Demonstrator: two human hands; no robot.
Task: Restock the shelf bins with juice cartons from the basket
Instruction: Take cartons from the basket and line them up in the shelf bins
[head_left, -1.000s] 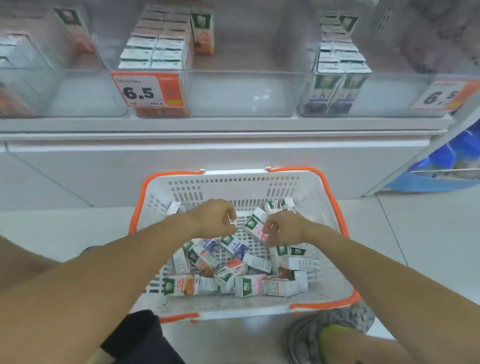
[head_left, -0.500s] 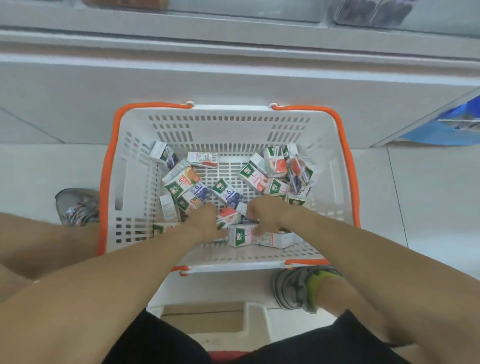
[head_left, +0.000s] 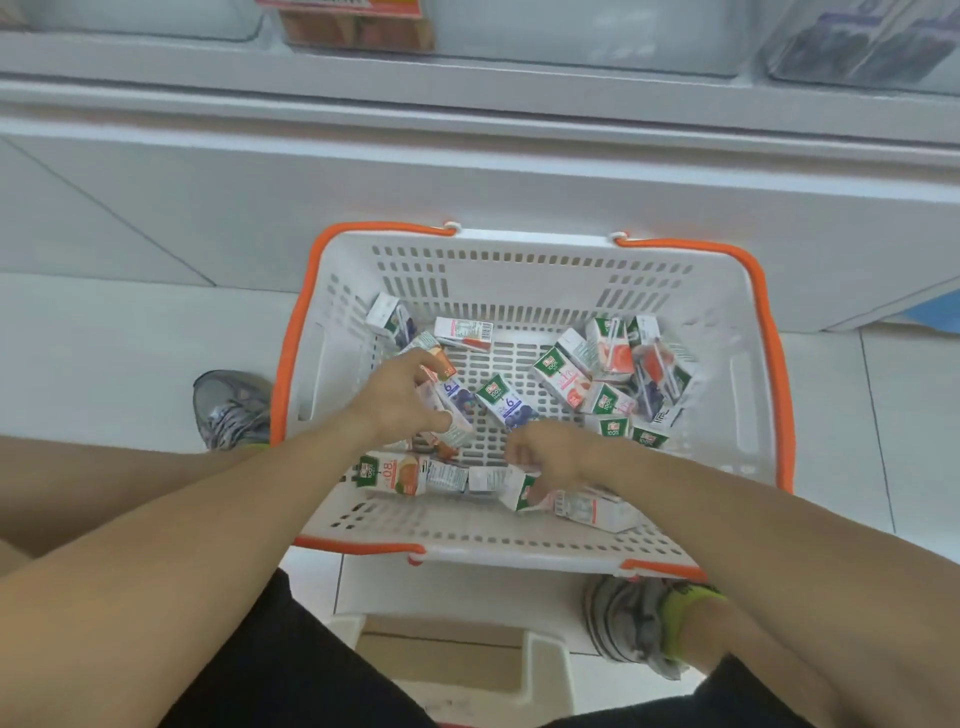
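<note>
A person looks down from a head camera at a white basket (head_left: 524, 291) with orange handles, set on a pale tiled floor (head_left: 130, 338) in front of a white shelf base (head_left: 467, 171). Both bare forearms reach into the basket. The left hand (head_left: 400, 400) has its grip curled around a purple carton (head_left: 452, 402) near the basket's middle left, with another carton that has an orange corner pressed against the fingers. The right hand (head_left: 550, 454) reaches down toward the near wall, its fingers curled over a green-and-white carton (head_left: 522, 491) lying on its side; whether this grip is fully clamped is hard to tell, because the fingers are partly hidden. Loose juice cartons (head_left: 597, 364) lie scattered over the basket floor, a cluster toward the far right corner, a few at the far left, and a row along the near wall, including an orange one (head_left: 392, 473) lying flat. One purple carton lies between the hands. At the top edge, the clear shelf bins (head_left: 582, 36) are only partly in view and blurred, with cartons showing faintly through them. A grey shoe (head_left: 231, 408) rests on the floor left of the basket, and another shoe with a yellow-green sock sits at the near right corner. Black shorts (head_left: 291, 670) fill the bottom of the view.
</note>
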